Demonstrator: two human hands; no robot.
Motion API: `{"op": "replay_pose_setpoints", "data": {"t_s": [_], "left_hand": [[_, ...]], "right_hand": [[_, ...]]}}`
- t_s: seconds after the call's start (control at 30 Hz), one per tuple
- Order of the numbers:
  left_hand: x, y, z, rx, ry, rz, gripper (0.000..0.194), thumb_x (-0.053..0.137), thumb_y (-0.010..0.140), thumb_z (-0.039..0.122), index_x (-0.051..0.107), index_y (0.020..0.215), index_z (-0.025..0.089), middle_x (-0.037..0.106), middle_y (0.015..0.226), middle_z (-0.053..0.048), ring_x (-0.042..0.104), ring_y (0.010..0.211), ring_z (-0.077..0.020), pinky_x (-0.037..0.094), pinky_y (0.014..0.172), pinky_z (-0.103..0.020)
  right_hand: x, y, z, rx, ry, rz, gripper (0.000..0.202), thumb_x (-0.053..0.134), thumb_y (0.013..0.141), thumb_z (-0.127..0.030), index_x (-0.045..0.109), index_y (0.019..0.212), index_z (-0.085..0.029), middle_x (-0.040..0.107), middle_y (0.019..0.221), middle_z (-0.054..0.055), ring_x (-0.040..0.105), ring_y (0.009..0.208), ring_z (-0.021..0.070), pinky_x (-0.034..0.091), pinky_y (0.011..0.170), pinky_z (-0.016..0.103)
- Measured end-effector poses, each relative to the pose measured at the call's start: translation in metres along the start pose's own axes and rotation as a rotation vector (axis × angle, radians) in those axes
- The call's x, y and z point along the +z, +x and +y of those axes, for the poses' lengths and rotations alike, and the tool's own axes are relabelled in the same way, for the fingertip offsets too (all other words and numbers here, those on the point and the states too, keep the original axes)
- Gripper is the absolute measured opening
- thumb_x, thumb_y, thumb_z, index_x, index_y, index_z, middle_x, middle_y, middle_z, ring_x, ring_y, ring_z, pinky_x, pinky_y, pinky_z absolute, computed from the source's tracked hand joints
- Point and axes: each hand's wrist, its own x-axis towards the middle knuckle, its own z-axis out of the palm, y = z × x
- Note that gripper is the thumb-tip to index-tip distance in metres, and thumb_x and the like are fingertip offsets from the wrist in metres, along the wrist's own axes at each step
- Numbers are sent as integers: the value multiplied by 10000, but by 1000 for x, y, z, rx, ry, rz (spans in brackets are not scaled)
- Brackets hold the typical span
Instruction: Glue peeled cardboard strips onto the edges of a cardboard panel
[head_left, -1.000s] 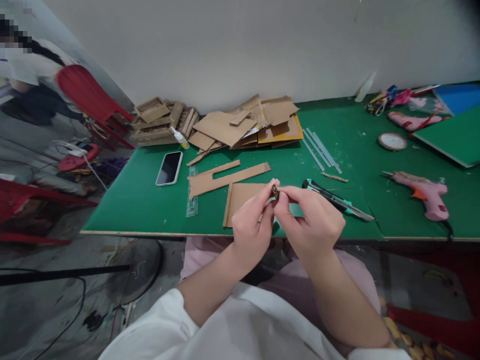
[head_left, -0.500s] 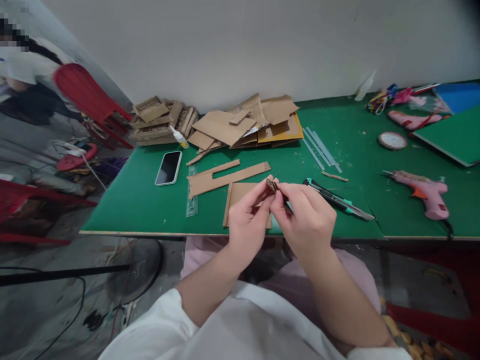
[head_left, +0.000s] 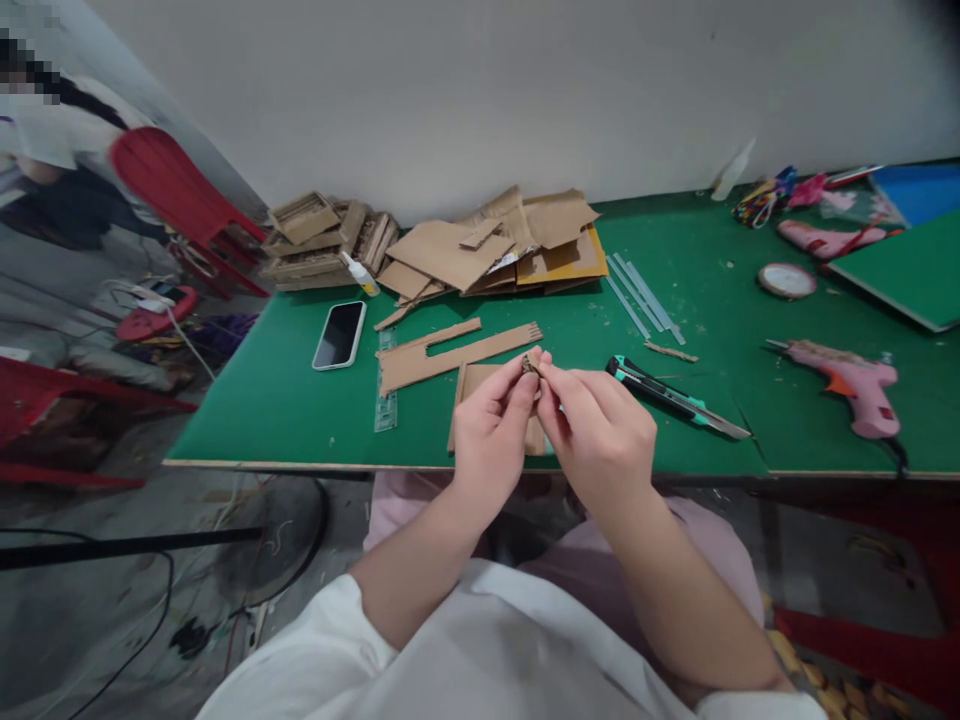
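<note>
A small piece of cardboard (head_left: 531,366) is pinched between the fingertips of my left hand (head_left: 489,428) and my right hand (head_left: 602,425), above the front of the table. Most of the piece is hidden by my fingers. Beneath my hands lies a cardboard panel with a raised edge strip (head_left: 458,410), partly covered by them. A notched cardboard cutout (head_left: 405,372) rests to the left, over a clear ruler (head_left: 385,412). Just right of my right hand is a utility knife (head_left: 675,398) with its blade out.
On the green table (head_left: 247,420) are a phone (head_left: 339,335), a glue bottle (head_left: 361,275), cardboard scraps (head_left: 442,258), stacked cardboard pieces (head_left: 322,245), glue sticks (head_left: 637,290), a tape roll (head_left: 786,281) and a pink glue gun (head_left: 847,380). A person sits near a red chair (head_left: 176,200).
Both hands have shifted slightly left with the small cardboard piece, which has been turned between the fingertips. Things on the table have not moved.
</note>
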Motion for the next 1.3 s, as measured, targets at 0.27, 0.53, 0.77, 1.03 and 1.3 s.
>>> {"op": "replay_pose_setpoints", "data": {"t_s": [0.27,0.53,0.77,1.03,1.3], "left_hand": [[-3,1,0,-1,46,-69,298,505,843,268,573,1123,192,617,1112,-27,585,1014,-164,521,841,-257],[-2,6,3,-6,56,-61,291,547,796,170,585,1085,164,648,1048,-32,605,975,-149,506,857,-226],[-4,12,1,-93,11,-89,220,556,776,177,599,989,142,666,997,-49,626,926,-158,512,837,-244],[-2,12,2,-64,140,-47,186,554,753,171,624,924,148,688,886,-28,644,839,-144,518,764,-226],[0,14,2,-98,183,-39,197,511,753,145,624,914,145,687,874,-38,647,761,-140,517,691,-231]], "right_hand": [[0,-1,3,26,39,-39,170,540,788,-127,608,942,-97,663,816,80,574,750,145,474,728,250],[1,-2,3,47,30,-103,174,511,812,-143,608,949,-96,659,824,78,569,754,149,460,718,253],[1,-1,5,-42,-69,-153,205,499,825,-153,601,988,-82,660,812,81,585,753,151,450,688,252],[5,-5,3,28,-84,-161,148,497,827,-183,612,901,-126,654,770,52,571,705,138,420,660,239],[11,-7,3,-16,-111,-123,173,508,816,-165,621,919,-85,646,733,70,572,688,145,430,637,245]]}}
